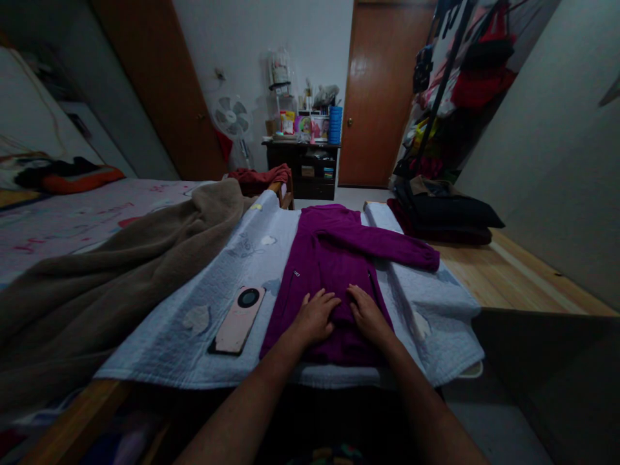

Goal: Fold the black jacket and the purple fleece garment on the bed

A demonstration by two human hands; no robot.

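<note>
A purple jacket lies spread on a pale blue quilted cloth, its collar end away from me. One sleeve crosses its upper part and sticks out to the right; the other sleeve is not visible. Zipped pockets show on both sides of the jacket. My left hand rests on the lower left part of the jacket with fingers stretched out. On the lower right part lies my right hand, also flat with fingers extended. Neither hand holds anything. A pink phone with a round black camera lies left of the jacket.
At left, a brown fleece blanket covers part of a bed. Dark folded clothes are stacked on a wooden surface at right. Farther back stand a fan, a dark cabinet and a wooden door.
</note>
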